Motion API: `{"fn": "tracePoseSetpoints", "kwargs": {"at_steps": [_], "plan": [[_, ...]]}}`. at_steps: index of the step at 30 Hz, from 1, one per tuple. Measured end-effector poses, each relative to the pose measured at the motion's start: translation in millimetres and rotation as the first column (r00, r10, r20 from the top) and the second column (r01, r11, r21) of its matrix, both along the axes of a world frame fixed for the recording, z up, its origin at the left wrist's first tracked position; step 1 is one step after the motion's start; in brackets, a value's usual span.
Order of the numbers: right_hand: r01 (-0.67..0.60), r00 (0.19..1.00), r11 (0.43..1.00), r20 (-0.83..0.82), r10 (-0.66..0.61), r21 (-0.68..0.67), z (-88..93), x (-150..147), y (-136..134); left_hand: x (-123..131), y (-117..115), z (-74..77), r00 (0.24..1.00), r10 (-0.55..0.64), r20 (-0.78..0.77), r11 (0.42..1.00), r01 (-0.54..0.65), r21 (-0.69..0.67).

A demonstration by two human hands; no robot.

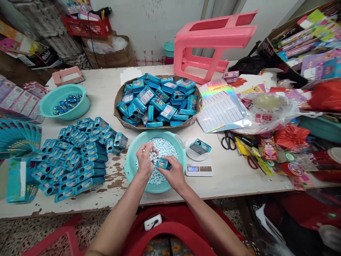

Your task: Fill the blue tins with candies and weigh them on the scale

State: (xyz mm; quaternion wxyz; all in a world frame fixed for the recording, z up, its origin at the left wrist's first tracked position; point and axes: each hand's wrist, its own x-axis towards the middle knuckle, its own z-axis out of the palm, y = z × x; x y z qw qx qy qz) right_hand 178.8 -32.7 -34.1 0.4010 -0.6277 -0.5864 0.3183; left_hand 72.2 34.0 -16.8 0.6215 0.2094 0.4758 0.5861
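Above a turquoise basin of pale blue candies, my two hands come together. My left hand is closed around a clump of the candies, some showing between its fingers. A small blue candy box is gripped in my right hand, held beside that clump; whether candies are inside it is hidden. Just right of the basin, a digital scale reads about 150.3. On the scale's white dish lies another blue box.
Filled rows of blue boxes stand at left. Behind the basin sits a cardboard tray heaped with blue boxes. A turquoise bowl holds shiny blue pieces. Scissors, silver label sheets and a pink stool are at right.
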Motion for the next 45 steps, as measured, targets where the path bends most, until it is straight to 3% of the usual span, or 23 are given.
{"fn": "tracePoseSetpoints", "kwargs": {"at_steps": [5, 10, 18, 30, 34, 37, 41, 45], "plan": [[0.007, 0.999, 0.999, -0.043, -0.006, 0.038, 8.0, 2.6, 4.7, 0.2, 1.9, 5.5, 0.999, 0.038, -0.023, 0.998, -0.037, 0.043], [0.025, 0.997, 1.0, -0.068, -0.026, -0.016, -1.1, 3.9, 7.6, 2.2, 1.6, -3.0, 0.999, 0.04, -0.037, 0.998, -0.041, -0.036], [-0.007, 0.994, 1.0, -0.105, 0.008, 0.015, -8.5, 0.2, 5.5, 3.7, 0.6, -10.2, 0.992, 0.106, -0.075, 0.994, -0.108, -0.018], [0.014, 0.984, 1.0, -0.176, -0.009, 0.025, -7.7, 5.1, 8.6, 11.4, 2.4, -6.2, 0.97, 0.071, -0.231, 0.997, -0.063, 0.038], [0.045, 0.983, 0.999, -0.181, -0.041, 0.019, -10.8, 5.1, 9.4, 17.0, 2.5, -8.2, 0.983, 0.019, -0.18, 0.999, -0.014, 0.034], [0.056, 0.978, 0.998, -0.203, -0.052, 0.015, -13.9, 6.4, 10.2, 17.3, 5.1, -6.4, 0.99, 0.057, -0.127, 0.998, -0.056, 0.017], [0.07, 0.954, 0.998, -0.292, -0.066, 0.003, -9.5, 14.7, 5.9, 1.8, 16.2, -3.7, 0.999, 0.033, 0.042, 0.998, -0.031, -0.047], [0.074, 0.929, 0.997, -0.364, -0.069, -0.001, 1.9, 24.5, -6.2, -19.5, 31.3, -23.8, 0.989, -0.049, 0.136, 0.975, 0.077, -0.207]]}}
